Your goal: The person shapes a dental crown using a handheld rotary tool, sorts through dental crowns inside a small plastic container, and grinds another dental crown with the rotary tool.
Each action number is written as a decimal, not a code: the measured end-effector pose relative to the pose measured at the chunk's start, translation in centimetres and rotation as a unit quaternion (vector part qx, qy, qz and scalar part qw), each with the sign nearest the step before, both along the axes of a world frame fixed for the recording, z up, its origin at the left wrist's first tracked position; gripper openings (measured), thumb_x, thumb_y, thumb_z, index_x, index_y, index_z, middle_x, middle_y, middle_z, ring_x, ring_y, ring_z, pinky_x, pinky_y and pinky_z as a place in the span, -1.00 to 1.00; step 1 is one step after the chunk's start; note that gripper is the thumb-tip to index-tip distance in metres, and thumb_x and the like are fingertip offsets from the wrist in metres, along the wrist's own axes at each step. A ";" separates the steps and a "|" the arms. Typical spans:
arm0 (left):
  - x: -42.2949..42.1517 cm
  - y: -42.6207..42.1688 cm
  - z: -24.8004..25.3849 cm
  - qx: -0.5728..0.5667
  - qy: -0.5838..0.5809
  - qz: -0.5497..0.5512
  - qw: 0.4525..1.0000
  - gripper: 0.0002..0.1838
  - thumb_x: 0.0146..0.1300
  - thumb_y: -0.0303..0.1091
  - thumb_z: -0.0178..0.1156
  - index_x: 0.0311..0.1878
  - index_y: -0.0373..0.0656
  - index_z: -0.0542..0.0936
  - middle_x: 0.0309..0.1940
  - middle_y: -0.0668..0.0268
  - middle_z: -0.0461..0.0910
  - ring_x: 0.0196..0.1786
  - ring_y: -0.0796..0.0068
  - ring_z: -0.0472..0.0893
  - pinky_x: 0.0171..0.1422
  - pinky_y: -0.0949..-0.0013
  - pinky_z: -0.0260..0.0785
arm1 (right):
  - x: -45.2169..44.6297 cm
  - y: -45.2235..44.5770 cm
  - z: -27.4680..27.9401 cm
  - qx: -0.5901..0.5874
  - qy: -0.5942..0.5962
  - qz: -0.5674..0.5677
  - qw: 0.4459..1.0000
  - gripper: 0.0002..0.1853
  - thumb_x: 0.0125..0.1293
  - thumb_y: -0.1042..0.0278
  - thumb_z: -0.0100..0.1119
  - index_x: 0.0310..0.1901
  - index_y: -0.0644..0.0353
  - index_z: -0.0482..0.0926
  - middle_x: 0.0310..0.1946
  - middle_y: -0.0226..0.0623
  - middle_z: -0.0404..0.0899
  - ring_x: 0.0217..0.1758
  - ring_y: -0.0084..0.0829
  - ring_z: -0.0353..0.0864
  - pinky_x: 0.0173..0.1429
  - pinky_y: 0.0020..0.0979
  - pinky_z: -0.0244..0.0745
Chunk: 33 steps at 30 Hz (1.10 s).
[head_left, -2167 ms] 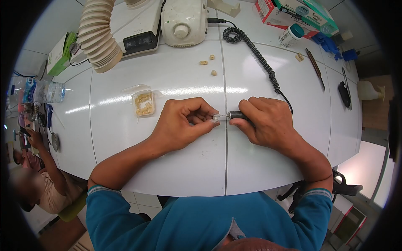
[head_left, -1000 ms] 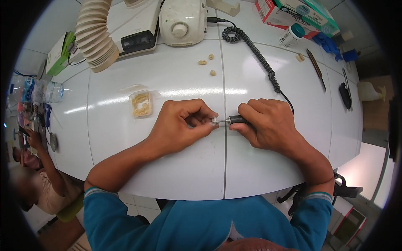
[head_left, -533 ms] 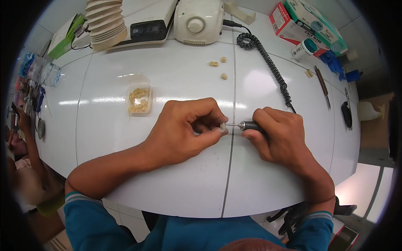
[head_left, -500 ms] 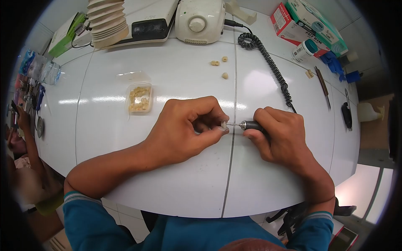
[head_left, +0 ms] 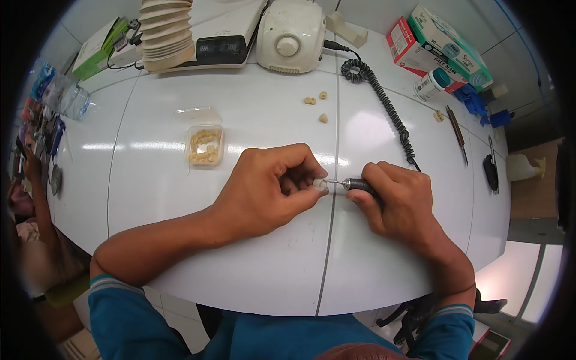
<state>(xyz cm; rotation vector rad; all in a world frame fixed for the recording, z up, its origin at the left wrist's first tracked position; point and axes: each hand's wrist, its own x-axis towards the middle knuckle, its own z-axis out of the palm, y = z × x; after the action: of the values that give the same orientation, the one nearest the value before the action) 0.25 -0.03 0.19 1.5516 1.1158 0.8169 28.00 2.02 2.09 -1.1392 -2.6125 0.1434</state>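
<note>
Thumb and fingertips of my left hand (head_left: 267,186) pinch a small whitish dental crown (head_left: 321,183), partly hidden by the fingers. My right hand (head_left: 399,198) is wrapped round a black rotary handpiece (head_left: 362,185). Its thin metal bur (head_left: 335,182) points left and meets the crown, or nearly so; the exact contact is too small to tell. A coiled black cord (head_left: 389,99) runs from behind the right hand to the cream control box (head_left: 290,37). Left of centre, an open clear plastic box (head_left: 205,146) holds several yellowish tooth pieces.
Small tooth pieces (head_left: 310,101) lie beyond my hands. A bellows hose (head_left: 166,36) hangs at the back left. On the right are mask boxes (head_left: 441,48), a white jar (head_left: 432,84), and a slim brown tool (head_left: 456,135). Another person's arm (head_left: 36,180) shows at the far left.
The view has shifted slightly, so the tabletop things sit a little lower. The crown shows more between my left fingertips. Both hands keep their grips.
</note>
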 end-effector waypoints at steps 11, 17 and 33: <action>0.0 0.0 0.0 0.016 0.009 -0.004 1.000 -0.78 0.40 -0.46 0.58 0.01 -0.30 0.77 -0.22 0.35 0.73 -0.19 0.70 0.65 -0.12 0.53 0.53 | -0.2 0.0 0.3 0.001 -0.017 0.004 1.000 -0.57 0.53 -0.12 0.51 -0.24 0.10 0.66 -0.54 -0.35 0.53 -0.53 -0.26 0.62 -0.45 -0.19 0.43; 0.0 0.0 0.0 0.021 0.008 -0.008 1.000 -0.79 0.39 -0.47 0.57 0.00 -0.29 0.76 -0.22 0.34 0.73 -0.19 0.69 0.66 -0.11 0.53 0.53 | -0.1 -0.1 0.4 -0.001 -0.026 0.007 1.000 -0.56 0.54 -0.14 0.50 -0.24 0.10 0.66 -0.53 -0.36 0.55 -0.53 -0.28 0.63 -0.45 -0.19 0.43; 0.1 -0.1 0.0 0.041 0.005 -0.008 0.999 -0.80 0.37 -0.48 0.59 -0.01 -0.28 0.82 -0.25 0.33 0.76 -0.18 0.64 0.70 -0.10 0.49 0.56 | -0.1 -0.1 0.5 0.007 -0.040 0.012 0.999 -0.55 0.54 -0.15 0.49 -0.24 0.09 0.65 -0.53 -0.36 0.55 -0.52 -0.28 0.65 -0.45 -0.19 0.43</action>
<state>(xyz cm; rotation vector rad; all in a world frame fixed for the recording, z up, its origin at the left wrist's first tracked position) 0.34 -0.17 0.20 1.6321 1.0866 0.8544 27.89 1.91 2.63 -1.1300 -2.6938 0.0851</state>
